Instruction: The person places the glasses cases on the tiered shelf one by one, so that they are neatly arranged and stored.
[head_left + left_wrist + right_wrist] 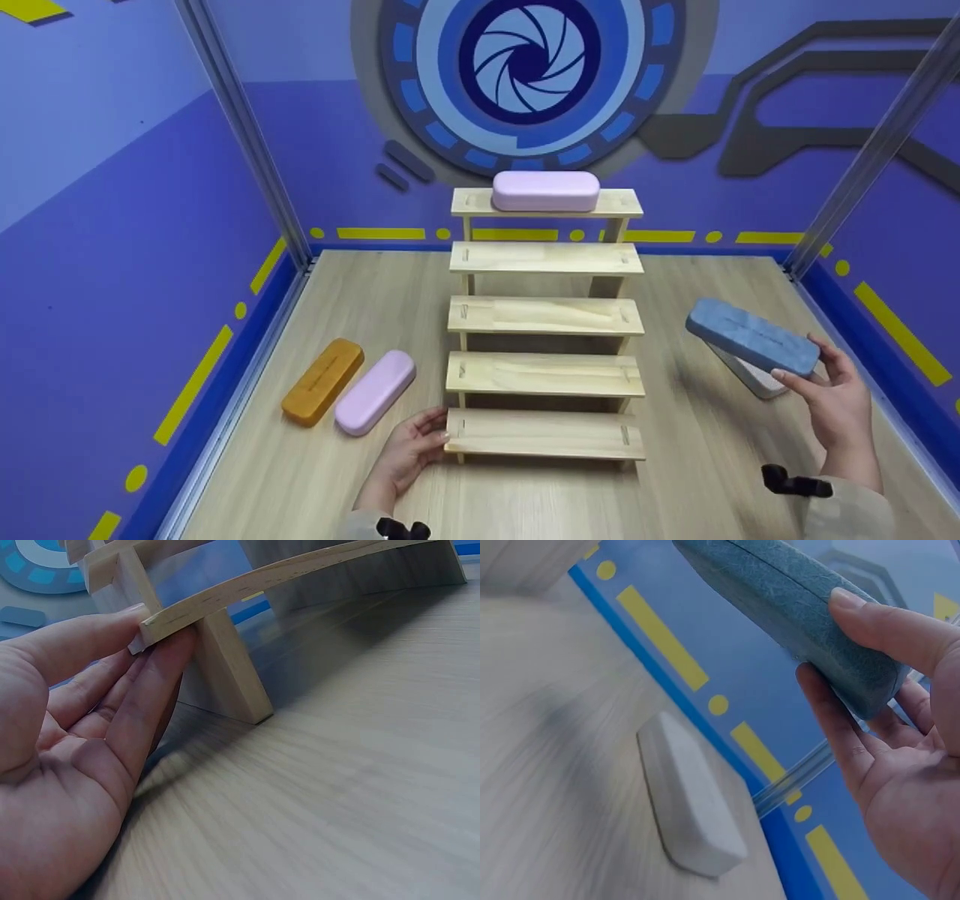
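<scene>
My right hand holds a blue glasses case by its near end, thumb on one face and fingers on the other, raised off the table. Beneath it a white glasses case lies on the table, partly covered in the head view. With the left hand I pinch the left end of the lowest shelf of a stepped wooden rack; the left wrist view shows the thumb above the board and fingers below. A pink glasses case sits on the rack's top shelf.
Left of the rack, an orange-brown glasses case and another pink glasses case lie side by side on the wooden table. Blue-purple printed panels enclose the back and sides, with metal posts at the corners.
</scene>
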A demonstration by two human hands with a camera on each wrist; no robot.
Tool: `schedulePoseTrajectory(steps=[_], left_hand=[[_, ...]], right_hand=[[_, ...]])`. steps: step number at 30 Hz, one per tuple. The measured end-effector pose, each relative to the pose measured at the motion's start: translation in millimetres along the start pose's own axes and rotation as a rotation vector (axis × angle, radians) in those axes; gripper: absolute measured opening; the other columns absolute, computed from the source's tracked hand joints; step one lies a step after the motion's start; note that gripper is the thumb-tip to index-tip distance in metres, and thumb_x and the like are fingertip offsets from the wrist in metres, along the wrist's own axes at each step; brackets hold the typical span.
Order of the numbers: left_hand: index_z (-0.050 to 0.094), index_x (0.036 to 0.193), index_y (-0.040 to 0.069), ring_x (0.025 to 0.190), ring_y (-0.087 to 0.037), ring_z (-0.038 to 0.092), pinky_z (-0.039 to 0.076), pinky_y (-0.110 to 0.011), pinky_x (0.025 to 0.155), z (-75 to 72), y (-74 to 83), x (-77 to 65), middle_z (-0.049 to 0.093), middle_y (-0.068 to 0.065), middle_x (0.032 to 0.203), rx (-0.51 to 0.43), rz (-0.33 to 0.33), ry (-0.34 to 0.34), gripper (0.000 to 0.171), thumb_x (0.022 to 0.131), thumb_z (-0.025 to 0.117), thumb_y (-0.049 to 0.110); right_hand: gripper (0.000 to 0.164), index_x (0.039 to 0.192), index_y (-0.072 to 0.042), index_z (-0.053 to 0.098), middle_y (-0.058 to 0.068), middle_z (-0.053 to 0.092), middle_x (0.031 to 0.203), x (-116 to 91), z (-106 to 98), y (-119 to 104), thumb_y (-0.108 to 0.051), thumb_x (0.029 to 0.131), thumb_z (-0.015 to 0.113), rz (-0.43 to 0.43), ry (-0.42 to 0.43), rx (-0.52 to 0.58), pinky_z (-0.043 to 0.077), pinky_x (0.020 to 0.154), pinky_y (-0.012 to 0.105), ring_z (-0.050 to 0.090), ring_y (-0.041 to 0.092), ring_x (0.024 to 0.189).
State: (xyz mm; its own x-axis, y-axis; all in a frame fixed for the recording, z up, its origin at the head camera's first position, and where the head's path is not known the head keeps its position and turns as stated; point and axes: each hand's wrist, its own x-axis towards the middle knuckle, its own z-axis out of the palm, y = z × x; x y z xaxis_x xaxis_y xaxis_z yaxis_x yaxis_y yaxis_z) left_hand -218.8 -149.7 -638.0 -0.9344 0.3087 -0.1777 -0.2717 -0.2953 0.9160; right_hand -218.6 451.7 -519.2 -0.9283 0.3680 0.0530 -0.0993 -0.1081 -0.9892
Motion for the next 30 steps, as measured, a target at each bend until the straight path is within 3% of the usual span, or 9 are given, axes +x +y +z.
schedulePoseTrajectory(steps=[9, 21, 30], left_hand=[[0.030, 0.153, -0.014, 0.099, -0.009, 0.063, 0.054, -0.021, 0.073, 0.7, 3.1, -0.4, 0.064, 0.000, 0.128, 0.040, -0.006, 0.009, 0.069, 0.094, 0.065, -0.001], [0.033, 0.151, -0.014, 0.103, -0.011, 0.065, 0.058, -0.025, 0.080, 1.0, 3.8, -0.1, 0.065, -0.002, 0.126, 0.019, -0.007, 0.010, 0.067, 0.094, 0.065, -0.002], [0.033, 0.152, -0.014, 0.104, -0.011, 0.064, 0.057, -0.025, 0.080, 1.0, 2.2, -0.4, 0.065, -0.001, 0.126, 0.010, -0.003, 0.011, 0.067, 0.094, 0.065, -0.002]], right_hand=[[0.074, 0.143, -0.019, 0.055, -0.010, 0.049, 0.140, 6, 16, -27, 0.024, 0.084, 0.066, -0.127, -0.062, 0.132, 0.058, 0.078, 0.013, 0.070, 0.004, 0.091], [0.071, 0.141, -0.011, 0.056, -0.001, 0.051, 0.135, 16, 46, -54, 0.030, 0.083, 0.061, -0.191, -0.162, 0.261, 0.061, 0.079, 0.020, 0.070, 0.011, 0.091], [0.069, 0.141, -0.006, 0.054, 0.004, 0.052, 0.131, 28, 77, -69, 0.029, 0.082, 0.063, -0.228, -0.231, 0.216, 0.061, 0.081, 0.019, 0.069, 0.012, 0.095]])
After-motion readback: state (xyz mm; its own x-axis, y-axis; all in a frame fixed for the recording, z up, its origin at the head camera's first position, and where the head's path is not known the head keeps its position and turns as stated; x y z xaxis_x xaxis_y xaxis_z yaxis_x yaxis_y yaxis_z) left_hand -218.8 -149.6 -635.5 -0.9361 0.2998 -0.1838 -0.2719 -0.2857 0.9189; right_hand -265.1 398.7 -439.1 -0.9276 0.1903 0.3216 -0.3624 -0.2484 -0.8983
